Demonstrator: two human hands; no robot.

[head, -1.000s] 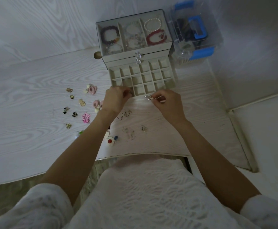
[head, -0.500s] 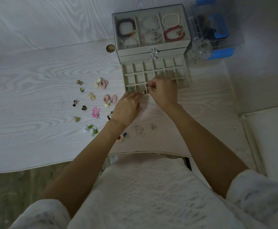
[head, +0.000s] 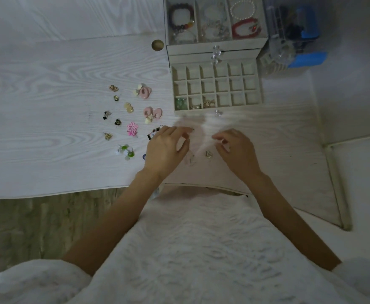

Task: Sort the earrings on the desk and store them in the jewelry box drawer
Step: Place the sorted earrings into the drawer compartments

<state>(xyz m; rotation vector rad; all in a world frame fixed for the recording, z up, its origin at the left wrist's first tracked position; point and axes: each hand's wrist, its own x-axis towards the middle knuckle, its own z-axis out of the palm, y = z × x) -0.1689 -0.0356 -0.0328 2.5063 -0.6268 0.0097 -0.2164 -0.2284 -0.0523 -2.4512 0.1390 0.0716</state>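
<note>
Both hands (head: 201, 148) hover loosely spread over clear earrings (head: 208, 154) before the drawer (head: 216, 88).

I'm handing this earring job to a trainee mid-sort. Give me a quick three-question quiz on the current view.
1. True or false: every compartment of the open drawer is filled.
2. Which side of the jewelry box does the blue-handled clear container stand on, in the picture?
A. left
B. right
C. in front
3. Fill in: the bright pink flower earring lies on the desk to the ___ of the left hand, in the picture.

Key: 1 false, only three front-row compartments at the drawer's picture-left end hold pieces; 2 B; 3 left. The right hand hovers near a small earring.
</note>
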